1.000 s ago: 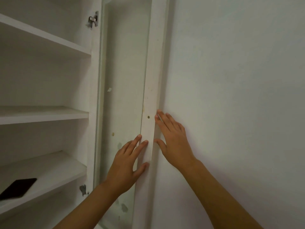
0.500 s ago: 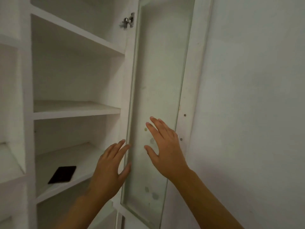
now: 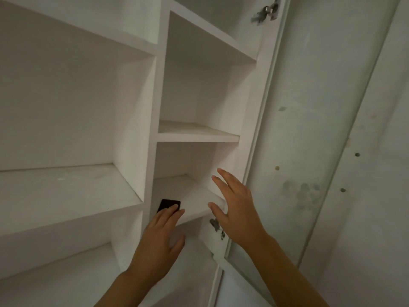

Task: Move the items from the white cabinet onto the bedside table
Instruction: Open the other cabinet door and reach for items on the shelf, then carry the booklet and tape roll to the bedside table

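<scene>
Since approx. a second ago the glass-panelled door (image 3: 294, 151) of the white cabinet (image 3: 152, 120) has been swung fully open to the right, and both hands have been taken off its frame and brought in toward the shelves. The view has been turned left w/ them, so the narrow right-hand column of compartments is now seen square-on. Judged from this: access step done, pick-up step begun; nothing has yet been carried to the bedside table, which is not in view.

The only item seen in the cabinet is a small flat black object (image 3: 168, 205), prob. a phone or card-type thing (exact kind can't be told), lying flat near the front left of the lower shelf (image 3: 194, 202) in that narrow column. The other shelves in view are seen bare.

Left hand (image 3: 160, 238): reached up and forward, palm down, fingers extended and close together; fingertips (image 3: 174, 207) are laid over the near edge of the black object. No closed grasp is seen, and contact is likely but can't be confirmed.

Right hand (image 3: 236, 209): held higher, just in front of the shelf's right end and beside the door's hinge side, fingers spread wide, thumb out, nothing held.

A lower hinge (image 3: 217, 227) is seen just beneath the right hand.
</scene>
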Motion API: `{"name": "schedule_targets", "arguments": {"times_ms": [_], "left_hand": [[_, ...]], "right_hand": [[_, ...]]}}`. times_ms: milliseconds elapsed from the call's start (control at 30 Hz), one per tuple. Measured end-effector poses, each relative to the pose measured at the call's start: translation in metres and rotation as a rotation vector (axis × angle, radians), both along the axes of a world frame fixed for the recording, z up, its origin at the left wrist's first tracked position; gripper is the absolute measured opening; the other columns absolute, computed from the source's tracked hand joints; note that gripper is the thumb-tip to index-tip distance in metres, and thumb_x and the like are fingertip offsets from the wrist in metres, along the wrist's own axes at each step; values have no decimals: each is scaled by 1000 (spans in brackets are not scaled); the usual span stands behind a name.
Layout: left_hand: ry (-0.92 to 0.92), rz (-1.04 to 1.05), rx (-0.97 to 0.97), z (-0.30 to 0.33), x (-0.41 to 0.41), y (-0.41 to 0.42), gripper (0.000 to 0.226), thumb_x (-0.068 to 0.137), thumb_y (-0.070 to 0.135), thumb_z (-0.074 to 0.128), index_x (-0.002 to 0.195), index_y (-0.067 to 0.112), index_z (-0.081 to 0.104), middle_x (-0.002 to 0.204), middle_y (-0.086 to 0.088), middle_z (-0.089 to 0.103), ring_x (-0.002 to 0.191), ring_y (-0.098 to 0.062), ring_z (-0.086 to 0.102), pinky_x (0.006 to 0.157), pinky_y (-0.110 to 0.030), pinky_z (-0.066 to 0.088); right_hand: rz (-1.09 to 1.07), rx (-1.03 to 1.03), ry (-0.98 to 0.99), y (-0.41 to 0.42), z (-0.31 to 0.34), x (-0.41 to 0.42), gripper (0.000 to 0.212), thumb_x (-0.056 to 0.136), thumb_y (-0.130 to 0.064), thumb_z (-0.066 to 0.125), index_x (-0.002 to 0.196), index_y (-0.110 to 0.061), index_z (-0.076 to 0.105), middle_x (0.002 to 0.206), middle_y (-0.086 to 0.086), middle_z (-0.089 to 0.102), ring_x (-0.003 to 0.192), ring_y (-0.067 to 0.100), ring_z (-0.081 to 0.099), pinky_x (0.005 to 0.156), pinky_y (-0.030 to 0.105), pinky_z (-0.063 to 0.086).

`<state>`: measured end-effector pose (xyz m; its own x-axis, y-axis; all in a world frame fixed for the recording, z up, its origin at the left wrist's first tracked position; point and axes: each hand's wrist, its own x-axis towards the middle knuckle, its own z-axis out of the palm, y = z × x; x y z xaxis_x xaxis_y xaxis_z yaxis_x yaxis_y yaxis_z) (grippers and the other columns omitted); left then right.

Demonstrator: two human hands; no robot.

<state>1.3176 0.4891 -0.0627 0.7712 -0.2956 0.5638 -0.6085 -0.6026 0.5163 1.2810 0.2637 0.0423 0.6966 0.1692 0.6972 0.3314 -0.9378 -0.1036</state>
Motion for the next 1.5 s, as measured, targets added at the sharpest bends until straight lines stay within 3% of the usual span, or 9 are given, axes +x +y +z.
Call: {"name": "schedule_targets", "arguments": {"times_ms": [133,367,467,567,833,1067,1200,1333,1500], "left_hand": [[44,56,22,-16,3,13,62,101,45,57,159,40,34,168,18,26,155,-11,25,127,-37,28],[83,143,55,-57,16,11,69,95,68,29,159,43,32,166,25,24,155,-6,21,126,-34,28],[66,201,88,-75,19,4,62,98,59,40,156,36,42,163,21,34,153,-12,30,120,-42,41],[56,268,98,-82,25,-6,58,98,52,48,152,33,47,162,13,43,151,-18,38,112,-46,49],[36,440,111,-82,33,-27,62,93,47,54,152,28,48,157,12,46,147,-15,37,115,-35,40],[4,499,94,-85,35,-37,71,87,43,67,153,31,45,157,20,39,149,-3,24,121,-21,27],[-2,522,67,-84,34,-42,71,85,42,71,151,32,47,156,21,39,148,-3,24,120,-13,18],[-28,539,41,-87,36,-47,71,83,37,76,149,28,51,155,21,40,149,-6,26,120,-10,16],[-10,547,-8,-88,37,-48,73,82,40,75,150,27,49,151,20,43,146,-17,35,117,-30,34]], "right_hand": [[59,12,66,18,-13,27,63,102,-38,64,158,-23,41,172,-5,24,158,14,22,126,37,20],[202,55,190,27,-44,86,64,103,-42,62,160,-28,36,172,-11,19,158,9,16,126,34,16],[256,68,245,23,-59,110,64,103,-43,62,160,-30,36,171,-15,18,157,5,15,121,28,9],[307,86,297,17,-73,136,65,102,-46,63,159,-30,38,170,-17,17,156,5,16,124,31,14],[434,131,452,11,-96,186,73,94,-55,70,157,-28,43,171,-10,22,155,12,23,122,30,15],[495,191,576,15,-111,211,92,82,-68,75,158,-28,42,169,-3,29,150,22,33,126,45,28],[487,180,589,14,-113,216,89,83,-63,78,155,-23,46,164,1,37,146,22,38,122,36,28],[525,211,524,14,-114,213,74,81,-54,83,142,-17,61,142,-1,56,126,17,54,101,19,37],[572,237,534,9,-117,213,76,77,-57,80,141,-21,61,139,-9,51,121,11,57,103,26,49]]}}
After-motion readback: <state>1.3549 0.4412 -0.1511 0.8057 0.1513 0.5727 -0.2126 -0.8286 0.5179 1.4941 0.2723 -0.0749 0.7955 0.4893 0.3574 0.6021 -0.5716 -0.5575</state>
